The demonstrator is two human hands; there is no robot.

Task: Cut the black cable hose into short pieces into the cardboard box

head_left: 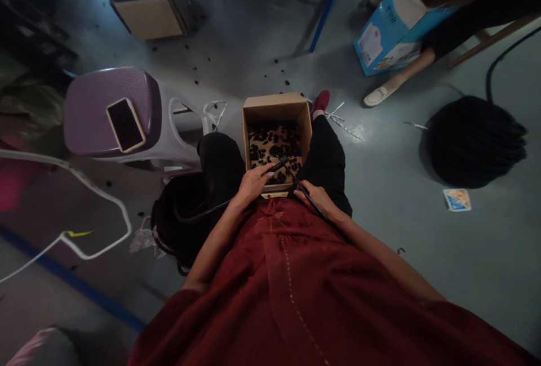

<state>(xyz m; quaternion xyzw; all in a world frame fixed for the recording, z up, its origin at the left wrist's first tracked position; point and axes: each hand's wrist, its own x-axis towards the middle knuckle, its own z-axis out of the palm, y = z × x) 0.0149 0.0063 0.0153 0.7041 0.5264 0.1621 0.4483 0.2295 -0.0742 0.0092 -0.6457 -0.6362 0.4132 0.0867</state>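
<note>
My left hand (254, 181) is closed around a short black tube-like piece (278, 164), perhaps the end of a black cable. My right hand (318, 195) grips a long, slender dark tool (311, 202), its tip crossing close to that piece; its exact kind is unclear. Both hands are over the near edge of an open cardboard box (276, 108) between my legs. Many small black pieces (276, 135) lie scattered inside the box. A thin black cable (207, 212) runs from a dark coil (180, 219) beside my left leg toward my left forearm.
On the left, a purple stool (91, 121) bears a phone (125, 125). Another carton (147, 17) stands behind it. A co-worker's foot (378, 94) is beside a blue box (389, 31). A large black coil (475, 141) lies on the right floor.
</note>
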